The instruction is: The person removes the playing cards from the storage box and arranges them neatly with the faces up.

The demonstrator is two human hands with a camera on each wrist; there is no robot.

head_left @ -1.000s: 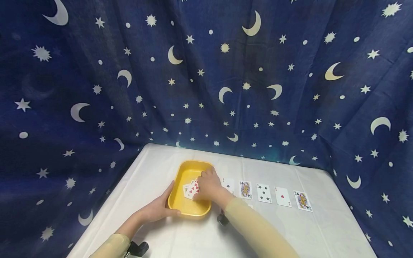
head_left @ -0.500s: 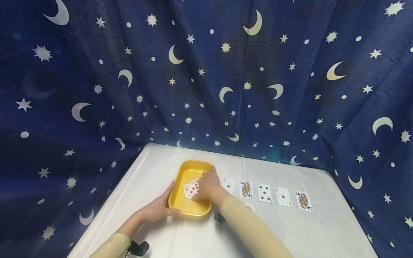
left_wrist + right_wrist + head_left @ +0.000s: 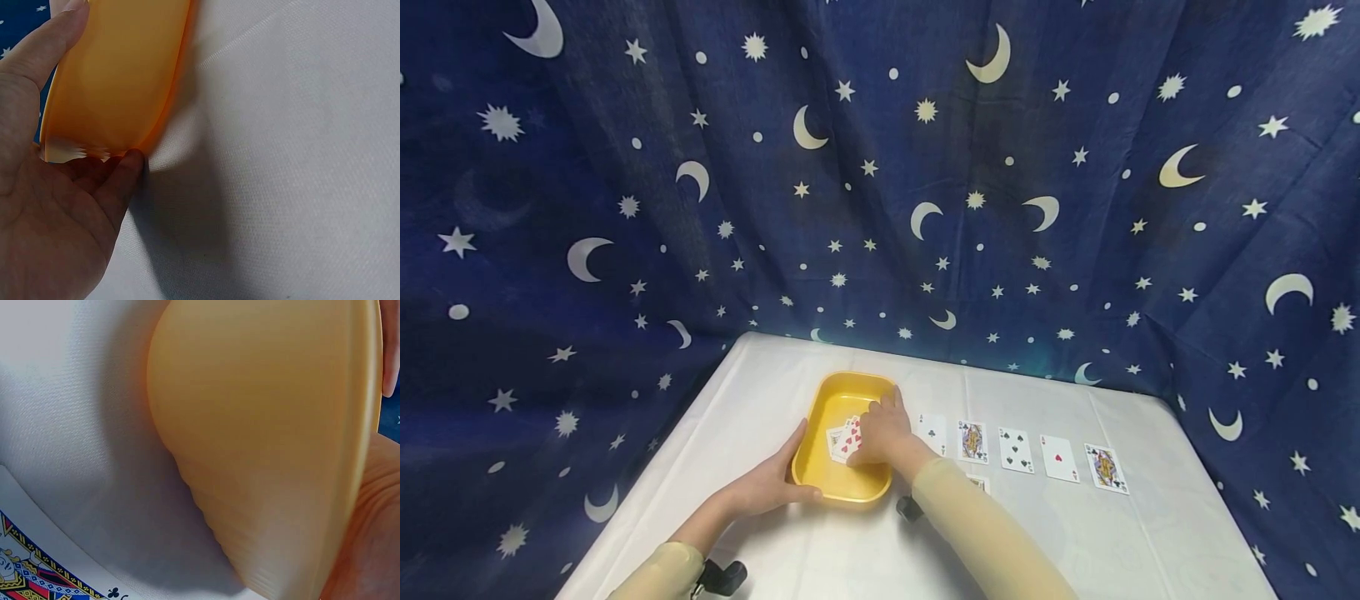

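A yellow plastic tray (image 3: 842, 483) stands on the white-covered table. My left hand (image 3: 760, 486) grips its near left corner, thumb at the front and fingers along the left side. The left wrist view has this hand (image 3: 56, 212) close against the tray wall (image 3: 119, 75). My right hand (image 3: 886, 432) reaches over the tray's right rim and holds several fanned playing cards (image 3: 846, 441), red hearts uppermost, low inside it. Its palm hides part of them. In the right wrist view the tray's outer wall (image 3: 250, 425) covers most of this hand.
Face up to the right of the tray runs a row of cards: a clubs card (image 3: 933, 433), a face card (image 3: 973, 442), a black five (image 3: 1016, 450), an ace of hearts (image 3: 1059, 458) and another face card (image 3: 1106, 468). Another card (image 3: 979, 482) is partly under the right sleeve.
My right forearm has shifted slightly left, uncovering part of a card beside the sleeve. The cards in the tray have turned a little; the left hand and tray stay put.
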